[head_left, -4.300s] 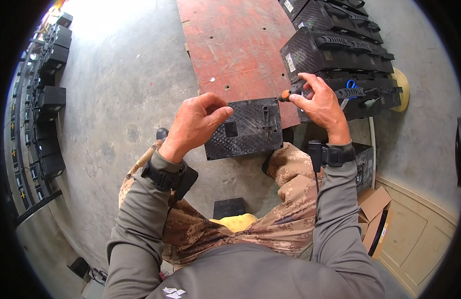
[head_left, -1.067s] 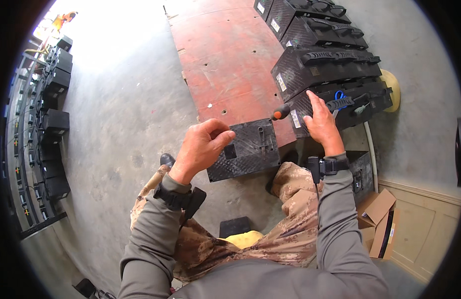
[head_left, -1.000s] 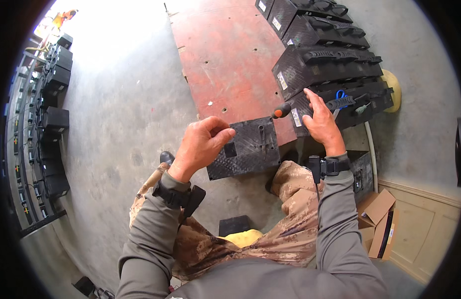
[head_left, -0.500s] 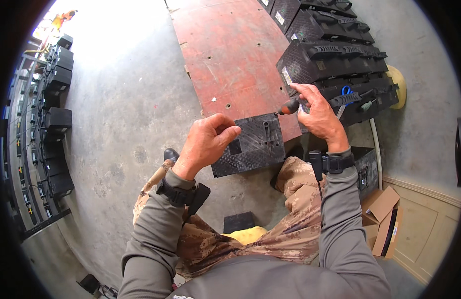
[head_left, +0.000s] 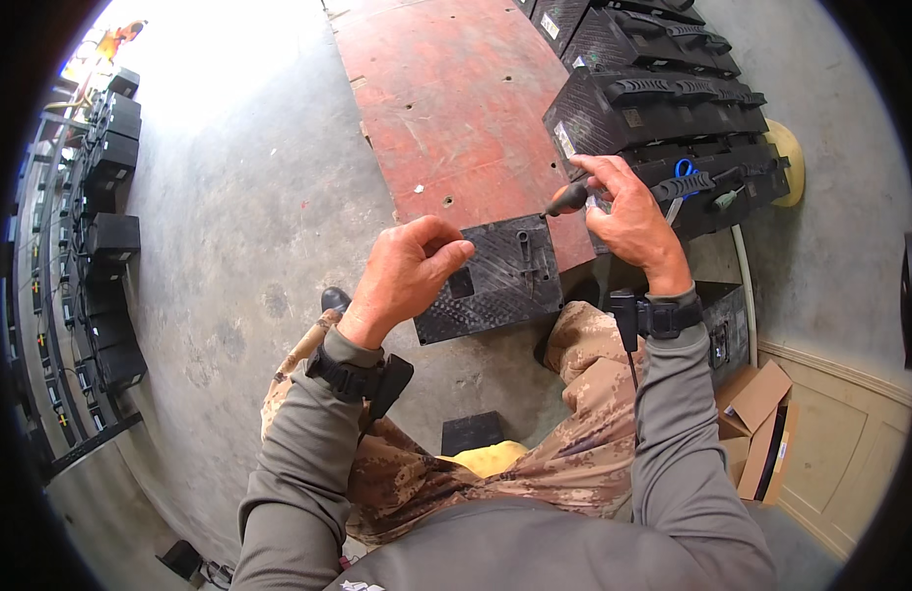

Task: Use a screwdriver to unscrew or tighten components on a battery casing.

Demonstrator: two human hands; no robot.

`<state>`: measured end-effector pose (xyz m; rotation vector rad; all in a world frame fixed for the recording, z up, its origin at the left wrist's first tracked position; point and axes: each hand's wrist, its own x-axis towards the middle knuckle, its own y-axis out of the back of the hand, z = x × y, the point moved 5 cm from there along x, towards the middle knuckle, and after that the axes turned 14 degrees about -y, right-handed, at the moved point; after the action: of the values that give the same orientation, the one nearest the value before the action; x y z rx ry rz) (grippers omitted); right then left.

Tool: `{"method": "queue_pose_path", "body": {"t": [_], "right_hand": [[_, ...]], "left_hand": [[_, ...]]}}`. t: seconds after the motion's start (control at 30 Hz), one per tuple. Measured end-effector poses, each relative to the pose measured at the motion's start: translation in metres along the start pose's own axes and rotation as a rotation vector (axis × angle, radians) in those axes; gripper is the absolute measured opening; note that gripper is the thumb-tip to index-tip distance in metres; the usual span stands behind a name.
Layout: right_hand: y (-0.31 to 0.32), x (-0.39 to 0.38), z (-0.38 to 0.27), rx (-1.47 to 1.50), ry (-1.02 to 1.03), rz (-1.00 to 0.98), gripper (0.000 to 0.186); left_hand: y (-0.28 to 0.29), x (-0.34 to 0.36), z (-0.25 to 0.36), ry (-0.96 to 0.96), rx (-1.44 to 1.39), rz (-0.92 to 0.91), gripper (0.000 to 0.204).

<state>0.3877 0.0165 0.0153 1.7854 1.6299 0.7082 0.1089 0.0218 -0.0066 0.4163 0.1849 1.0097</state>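
A black box panel (head_left: 495,286) with a textured top lies at the near end of the red board. It has a dark rectangular cutout and a handle-like fitting on its top. My right hand (head_left: 628,222) is closed around a dark, rounded screwdriver (head_left: 566,201), its index finger stretched along it. The screwdriver's tip meets the panel's far right corner. Over the panel's left side, my left hand (head_left: 402,276) is held in a pinch, thumb against curled fingers. Anything between those fingers is hidden.
Black cases with ribbed handles (head_left: 663,108) stand in a row at right, blue scissors-like loops (head_left: 684,172) on the nearest. The red board (head_left: 456,98) stretches away. An open cardboard box (head_left: 761,414) sits lower right. A rack of black boxes (head_left: 111,246) lines the left.
The view has shifted slightly, and the panel appears a little higher and further left. My right hand and the screwdriver have turned slightly at the corner; my left hand keeps its pinch.
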Motion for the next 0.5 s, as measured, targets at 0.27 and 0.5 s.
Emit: {"method": "queue_pose_path", "body": {"t": [0.27,0.5], "right_hand": [[-0.004,0.002,0.012,-0.167,-0.305,-0.106,0.048],[-0.006,0.004,0.006,-0.153,-0.087,-0.101,0.044]], "left_hand": [[-0.001,0.001,-0.001,-0.01,0.023,-0.006,0.024],[0.001,0.003,0.003,0.003,0.01,0.003,0.023]]}}
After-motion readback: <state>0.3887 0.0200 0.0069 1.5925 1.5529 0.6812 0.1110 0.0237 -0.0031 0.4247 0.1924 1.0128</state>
